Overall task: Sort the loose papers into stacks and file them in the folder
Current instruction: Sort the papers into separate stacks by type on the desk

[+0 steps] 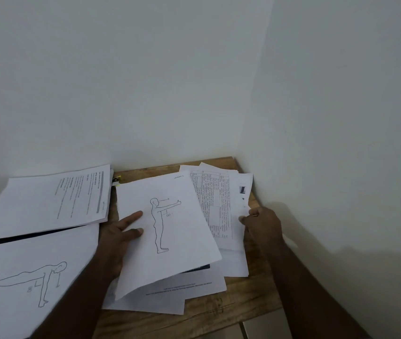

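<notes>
Wooden table fills the corner where two pale walls meet, and from my remote seat I record its contents by descending size. At the near left lies a large sheet with a push-up figure drawing, running off the frame edge. Behind it, a stack of printed text pages lies flat at the far left, and a dark strip, possibly the folder, shows between the two; I cannot confirm what it is. In the centre, a sheet with a standing figure drawing is raised at its near edge above a loose pile of other papers. My left hand grips this sheet at its left margin, two fingers extended flat across the top face, the remainder hidden beneath. To the right, a second pile headed by a page of dense tables lies fanned toward the far right corner. My right hand pinches the right edge of that pile, fingers curled round the paper. A small yellow and white object sits at the far edge between the left stack and the centre sheet; too small to identify.
</notes>
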